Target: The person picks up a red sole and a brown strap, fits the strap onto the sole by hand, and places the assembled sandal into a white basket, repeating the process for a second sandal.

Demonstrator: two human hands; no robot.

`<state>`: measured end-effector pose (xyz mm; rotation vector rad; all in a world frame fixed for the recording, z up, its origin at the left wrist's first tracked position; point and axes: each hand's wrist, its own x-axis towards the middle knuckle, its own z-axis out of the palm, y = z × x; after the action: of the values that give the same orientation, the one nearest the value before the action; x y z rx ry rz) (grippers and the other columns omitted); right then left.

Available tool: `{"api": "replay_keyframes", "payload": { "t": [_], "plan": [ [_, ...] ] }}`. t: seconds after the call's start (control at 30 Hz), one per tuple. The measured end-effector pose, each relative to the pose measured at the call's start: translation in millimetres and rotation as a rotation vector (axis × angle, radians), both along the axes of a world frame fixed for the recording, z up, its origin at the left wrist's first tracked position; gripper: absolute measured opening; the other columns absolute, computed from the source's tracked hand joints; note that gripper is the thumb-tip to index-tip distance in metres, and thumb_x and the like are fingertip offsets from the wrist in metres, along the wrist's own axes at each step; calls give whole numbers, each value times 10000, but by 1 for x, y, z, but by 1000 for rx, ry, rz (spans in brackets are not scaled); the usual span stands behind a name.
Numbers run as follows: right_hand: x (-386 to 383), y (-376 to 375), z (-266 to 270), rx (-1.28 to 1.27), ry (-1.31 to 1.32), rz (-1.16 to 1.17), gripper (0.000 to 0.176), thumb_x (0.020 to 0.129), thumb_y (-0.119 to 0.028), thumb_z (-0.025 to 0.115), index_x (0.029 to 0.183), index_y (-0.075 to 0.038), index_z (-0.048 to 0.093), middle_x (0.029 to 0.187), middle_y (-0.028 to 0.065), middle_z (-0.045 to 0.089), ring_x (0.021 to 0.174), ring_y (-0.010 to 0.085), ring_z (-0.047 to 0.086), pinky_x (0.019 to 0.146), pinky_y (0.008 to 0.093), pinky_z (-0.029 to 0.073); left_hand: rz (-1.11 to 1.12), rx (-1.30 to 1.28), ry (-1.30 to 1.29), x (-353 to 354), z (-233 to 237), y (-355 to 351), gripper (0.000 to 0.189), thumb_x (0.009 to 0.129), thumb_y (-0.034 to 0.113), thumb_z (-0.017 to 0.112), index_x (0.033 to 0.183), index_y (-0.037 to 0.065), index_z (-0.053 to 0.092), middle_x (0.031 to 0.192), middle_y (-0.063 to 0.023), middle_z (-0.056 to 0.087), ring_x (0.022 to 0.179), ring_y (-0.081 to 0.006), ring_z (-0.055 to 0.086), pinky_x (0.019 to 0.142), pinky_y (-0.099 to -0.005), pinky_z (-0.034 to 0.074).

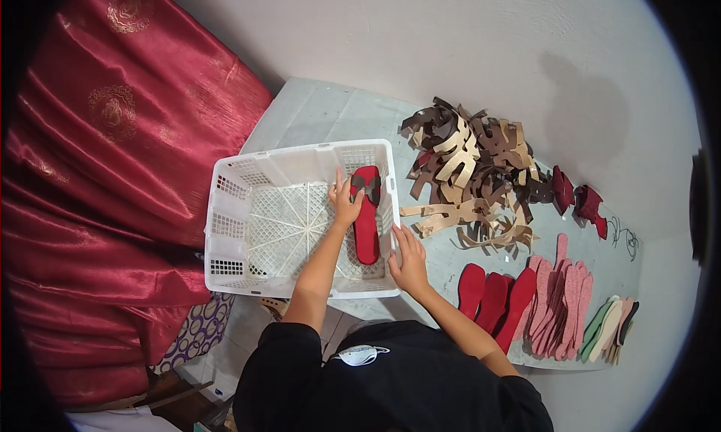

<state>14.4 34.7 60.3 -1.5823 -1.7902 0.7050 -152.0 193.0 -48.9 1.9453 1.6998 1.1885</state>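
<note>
A white plastic basket (300, 293) with lattice walls stands in front of me. Inside it, by the right wall, is a red sandal (366, 233) with a dark brown strap (368, 188) across its upper part. My left hand (345, 200) reaches into the basket at the sandal's left edge, fingers spread, with the thumb against the strap area. On the basket's right rim rests my right hand (408, 263), its fingers stretched out and apart.
The grey table (323, 105) meets a white wall. Right of the basket lie a heap of brown and beige straps (469, 165), red soles (492, 293), pink soles (559, 308) and several thin green, cream and black pieces (607, 327). A red curtain (113, 206) hangs left.
</note>
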Motion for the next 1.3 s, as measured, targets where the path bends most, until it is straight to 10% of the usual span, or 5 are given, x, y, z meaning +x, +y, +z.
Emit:
{"api": "replay_keyframes", "payload": {
  "t": [0.7, 1.07, 1.3],
  "plan": [
    [2, -1, 4, 133, -170, 8, 508, 842, -259, 528, 1305, -118, 375, 1330, 163, 338, 1237, 372, 298, 997, 461, 226, 171, -279, -131, 13, 47, -22, 891, 820, 452, 520, 1372, -26, 8, 1339, -245, 262, 1207, -380, 264, 1017, -443, 148],
    [94, -55, 0, 209, -82, -268, 456, 844, -188, 521, 1272, -91, 399, 1319, 152, 370, 1215, 322, 348, 986, 417, 258, -357, 220, -23, 109, 140, -125, 650, 834, 212, 509, 1346, -44, 201, 1311, -249, 298, 1140, -375, 339, 960, -435, 232],
    [148, -132, -44, 93, 84, -448, 454, 796, -99, 560, 1207, 15, 407, 1215, 232, 415, 1123, 371, 422, 954, 385, 343, -600, -129, -347, 174, 68, -228, 667, 817, 165, 552, 1357, -7, 200, 1264, -214, 360, 1130, -304, 388, 898, -365, 339]
  ]
}}
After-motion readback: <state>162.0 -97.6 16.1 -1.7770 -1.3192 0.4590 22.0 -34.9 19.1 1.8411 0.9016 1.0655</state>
